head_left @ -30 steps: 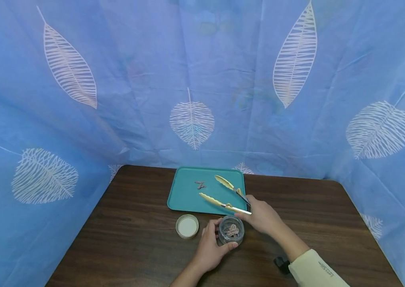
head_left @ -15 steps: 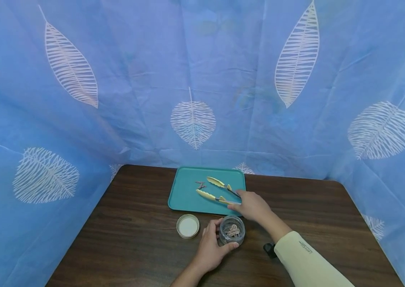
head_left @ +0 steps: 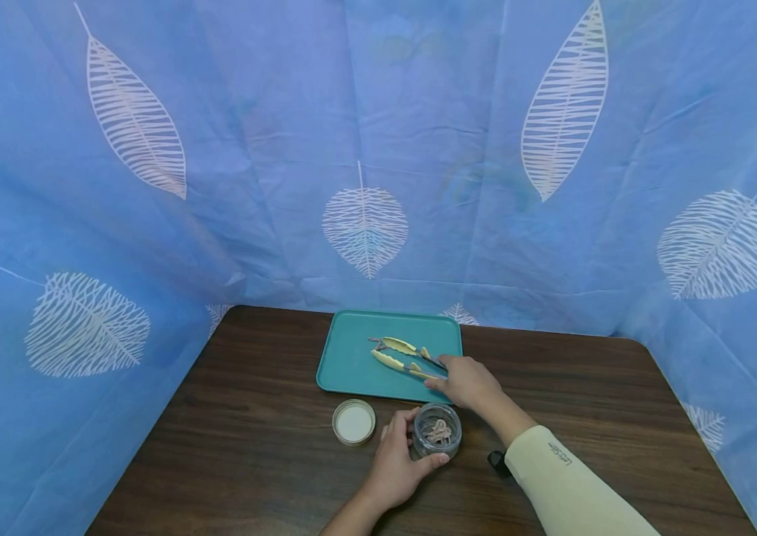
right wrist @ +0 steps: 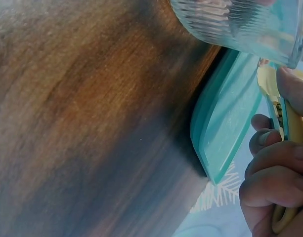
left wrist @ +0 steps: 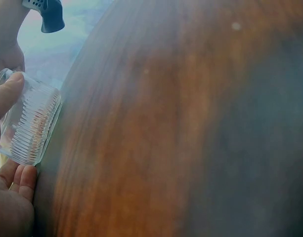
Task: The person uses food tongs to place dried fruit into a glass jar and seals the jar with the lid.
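My left hand [head_left: 397, 458] holds a clear ribbed jar [head_left: 457, 438], thumb at the near side and fingers at the far left. Inside the jar lie several thin, pinkish-brown curled strips [head_left: 438, 430]. My right hand [head_left: 470, 383] grips a pair of tongs [head_left: 400, 347] with pale yellow scalloped ends. The tongs reach left over the teal tray [head_left: 346, 376], arms partly spread. Their tips are right at a few similar small strips [head_left: 375, 341] on the tray. In the right wrist view, fingers curl round the yellow tongs handle [right wrist: 295, 126]; the jar [right wrist: 215, 24] shows above.
A round lid [head_left: 354, 422] with a white inside lies left of the jar. Dark wood-grain table [head_left: 251, 432] surrounds everything. A blue curtain [head_left: 271, 223] with white leaf prints hangs behind and at both sides. A small black object [head_left: 499, 463] shows beside my right sleeve.
My right hand has moved the tongs left and lower over the tray, and their arms have drawn closer together around the strips. My left hand keeps its hold on the jar.
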`<state>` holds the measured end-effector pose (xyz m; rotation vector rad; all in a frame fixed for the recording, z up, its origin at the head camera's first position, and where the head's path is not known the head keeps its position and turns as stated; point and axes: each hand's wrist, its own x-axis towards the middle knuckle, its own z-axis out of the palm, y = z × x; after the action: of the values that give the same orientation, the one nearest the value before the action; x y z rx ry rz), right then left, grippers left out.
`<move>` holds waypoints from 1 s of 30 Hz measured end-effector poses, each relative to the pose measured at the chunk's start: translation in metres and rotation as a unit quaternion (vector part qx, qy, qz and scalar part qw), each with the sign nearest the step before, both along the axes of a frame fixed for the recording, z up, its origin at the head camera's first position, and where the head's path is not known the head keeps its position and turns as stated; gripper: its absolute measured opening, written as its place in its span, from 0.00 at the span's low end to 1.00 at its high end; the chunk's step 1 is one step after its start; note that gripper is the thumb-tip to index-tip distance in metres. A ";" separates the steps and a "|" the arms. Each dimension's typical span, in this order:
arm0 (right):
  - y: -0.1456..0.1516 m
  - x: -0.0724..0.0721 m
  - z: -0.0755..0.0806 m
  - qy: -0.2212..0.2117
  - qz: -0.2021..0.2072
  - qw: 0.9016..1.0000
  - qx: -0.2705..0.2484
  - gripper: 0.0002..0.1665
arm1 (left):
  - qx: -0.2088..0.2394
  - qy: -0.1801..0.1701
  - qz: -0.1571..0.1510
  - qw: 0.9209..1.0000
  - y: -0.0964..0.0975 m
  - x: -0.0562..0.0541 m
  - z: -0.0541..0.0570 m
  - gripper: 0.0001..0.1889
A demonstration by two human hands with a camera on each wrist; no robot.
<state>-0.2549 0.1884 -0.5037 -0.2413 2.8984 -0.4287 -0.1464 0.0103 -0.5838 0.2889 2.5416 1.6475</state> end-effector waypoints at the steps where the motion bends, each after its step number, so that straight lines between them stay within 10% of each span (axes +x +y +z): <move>1: 0.000 0.000 0.000 0.000 0.001 1.000 0.000 0.42 | 0.000 0.000 -0.001 1.000 0.000 0.000 0.001 0.44; 30: 0.018 0.020 0.000 0.031 -0.007 0.999 -0.020 0.39 | -0.011 0.003 0.005 1.000 0.003 0.000 -0.001 0.45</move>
<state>-0.2351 0.2060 -0.5042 -0.2436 2.9561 -0.4918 -0.1464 0.0129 -0.5845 0.2807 2.5679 1.6225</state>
